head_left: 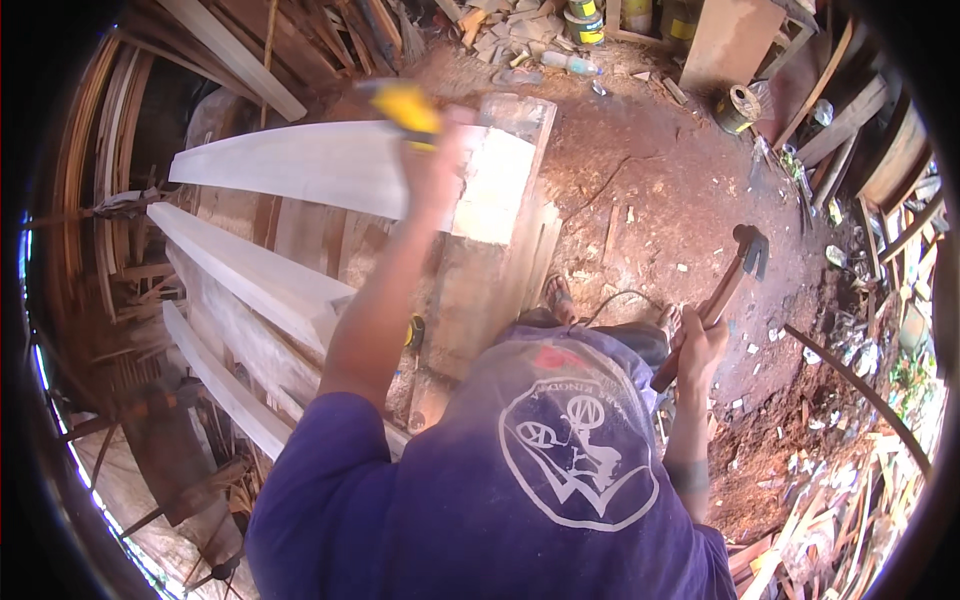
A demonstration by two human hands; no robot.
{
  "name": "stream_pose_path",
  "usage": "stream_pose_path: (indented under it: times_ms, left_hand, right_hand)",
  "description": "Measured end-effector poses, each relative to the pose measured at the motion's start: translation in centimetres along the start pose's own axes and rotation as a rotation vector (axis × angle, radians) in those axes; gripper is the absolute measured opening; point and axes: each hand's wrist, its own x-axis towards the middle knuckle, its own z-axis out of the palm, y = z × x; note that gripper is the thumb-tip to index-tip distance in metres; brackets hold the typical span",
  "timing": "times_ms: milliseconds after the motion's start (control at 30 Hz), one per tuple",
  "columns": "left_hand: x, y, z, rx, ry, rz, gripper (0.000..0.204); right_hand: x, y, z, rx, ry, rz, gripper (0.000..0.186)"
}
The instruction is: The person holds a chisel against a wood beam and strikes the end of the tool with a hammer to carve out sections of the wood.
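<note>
My left hand is raised over the far end of the bench, smeared by motion. A blurred yellow-and-black tool is at its fingers; its kind is not clear. Beneath lies a long pale board, its right end brightly lit. Out to the right, my right hand is closed round the wooden handle of a claw hammer, whose dark head points away from me. On the wooden bench, beside my left forearm, sits a small yellow-and-black object.
More pale boards lie across the bench, nearer me on the left. Stacked timber stands at the far left. Cans, a plastic bottle and wood scraps litter the dirt floor. Offcuts heap at the lower right.
</note>
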Motion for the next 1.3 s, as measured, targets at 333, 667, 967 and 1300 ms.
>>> stream_pose_path:
  times_ms: [333,667,967,1300]
  left_hand:
    - [-5.3,-4.5,5.0,0.824,-0.532,0.526,0.021]
    - [-4.6,-6.3,4.6,0.823,-0.485,0.58,0.023]
    - [-4.3,-6.4,5.1,0.864,-0.517,0.534,0.02]
    - [-4.3,-6.0,4.5,0.906,-0.557,0.426,0.018]
  right_hand:
    - [-1.1,-0.2,1.1,0.017,-0.16,-0.012,0.01]
    - [-0.8,-1.1,-0.4,0.106,-0.059,-0.035,0.009]
    - [-2.3,0.7,4.7,-0.016,-0.161,-0.731,0.005]
    - [-1.8,-3.4,2.6,0.521,0.01,-0.539,0.01]
